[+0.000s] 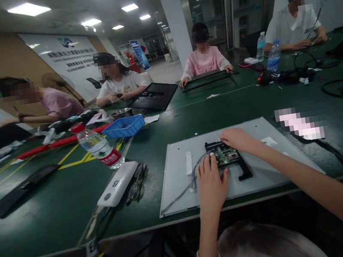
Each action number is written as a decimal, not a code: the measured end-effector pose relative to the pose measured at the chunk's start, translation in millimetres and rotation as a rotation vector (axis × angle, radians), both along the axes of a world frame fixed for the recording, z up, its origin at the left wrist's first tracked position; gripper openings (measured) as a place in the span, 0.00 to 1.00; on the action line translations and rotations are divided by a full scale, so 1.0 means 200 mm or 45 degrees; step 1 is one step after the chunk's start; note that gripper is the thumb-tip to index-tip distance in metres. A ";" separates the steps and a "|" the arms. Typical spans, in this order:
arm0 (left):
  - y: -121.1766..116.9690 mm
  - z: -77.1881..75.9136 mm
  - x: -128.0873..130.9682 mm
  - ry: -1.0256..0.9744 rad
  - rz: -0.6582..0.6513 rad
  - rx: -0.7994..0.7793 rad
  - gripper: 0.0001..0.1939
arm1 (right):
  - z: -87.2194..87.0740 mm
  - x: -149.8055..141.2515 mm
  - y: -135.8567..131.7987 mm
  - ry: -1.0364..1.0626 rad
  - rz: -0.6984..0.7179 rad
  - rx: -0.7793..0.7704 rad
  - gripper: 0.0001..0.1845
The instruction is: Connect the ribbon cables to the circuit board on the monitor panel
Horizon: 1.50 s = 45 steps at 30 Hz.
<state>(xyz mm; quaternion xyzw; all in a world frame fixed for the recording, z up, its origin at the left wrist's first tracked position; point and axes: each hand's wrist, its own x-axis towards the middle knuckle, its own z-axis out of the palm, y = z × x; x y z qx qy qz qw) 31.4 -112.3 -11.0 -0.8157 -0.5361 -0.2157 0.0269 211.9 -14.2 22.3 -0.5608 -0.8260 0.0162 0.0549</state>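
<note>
A green circuit board [227,157] sits in a black plastic bracket [246,171] on a flat pale grey panel [171,167]. My left hand [210,176] lies over the bracket's left side, fingers stretched and thumb apart, fingertips touching the board's left edge. A thin grey cable [182,194] runs from under those fingers to the panel's near left corner. At the bracket's far edge, my right hand [237,139] has its fingers closed together; what is between the tips is hidden. A white tape strip [189,163] is stuck on the panel left of the bracket.
Left of the panel are a white power bank [118,184], glasses [137,184], a red-capped water bottle [99,146] and a blue tray [125,127]. A partly blurred phone-like object [301,125] lies right. Several people sit around the green table [220,110].
</note>
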 end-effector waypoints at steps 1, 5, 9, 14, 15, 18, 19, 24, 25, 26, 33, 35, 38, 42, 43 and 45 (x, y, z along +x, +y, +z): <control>0.00 0.00 0.00 0.000 0.001 -0.001 0.26 | 0.00 0.01 0.00 0.032 0.012 -0.009 0.15; 0.00 0.00 0.00 0.006 0.000 -0.014 0.26 | 0.00 0.07 0.00 0.149 0.010 0.010 0.16; 0.00 0.00 0.00 0.016 0.007 -0.024 0.26 | -0.02 0.22 -0.01 0.272 -0.039 0.061 0.17; 0.00 0.00 0.00 0.019 0.008 -0.015 0.27 | -0.13 0.37 -0.07 0.376 -0.115 -0.037 0.17; 0.00 0.00 0.00 0.020 0.009 -0.012 0.27 | -0.15 0.38 -0.09 0.399 -0.122 -0.051 0.17; 0.00 0.00 0.00 0.028 0.014 -0.007 0.27 | -0.20 0.40 -0.14 0.472 -0.145 -0.037 0.18; 0.00 0.00 0.00 0.030 0.014 -0.007 0.27 | -0.21 0.40 -0.15 0.496 -0.162 -0.034 0.19; 0.00 0.00 0.00 0.030 0.007 -0.016 0.27 | -0.23 0.41 -0.19 0.680 -0.221 -0.073 0.16; 0.00 0.00 0.00 0.028 0.005 -0.015 0.27 | -0.23 0.41 -0.20 0.720 -0.227 -0.074 0.15; 0.00 0.00 0.00 0.025 0.003 -0.014 0.27 | -0.24 0.41 -0.20 0.764 -0.234 -0.074 0.13; 0.00 0.01 0.00 0.016 0.005 -0.020 0.27 | -0.26 0.34 -0.23 1.198 -0.247 -0.203 0.12; 0.00 0.01 0.01 0.012 -0.003 -0.015 0.26 | -0.26 0.31 -0.25 1.265 -0.195 -0.265 0.12; 0.00 0.01 0.01 0.009 -0.004 -0.015 0.26 | -0.26 0.27 -0.27 1.292 -0.153 -0.250 0.10; 0.00 0.00 0.00 0.012 -0.002 -0.011 0.27 | -0.25 0.25 -0.28 1.294 -0.124 -0.175 0.10; 0.00 0.00 0.00 0.014 -0.003 -0.010 0.27 | -0.25 0.24 -0.29 1.290 -0.113 -0.161 0.10; 0.00 0.00 0.00 0.017 -0.002 -0.010 0.27 | -0.25 0.23 -0.29 1.278 -0.096 -0.129 0.10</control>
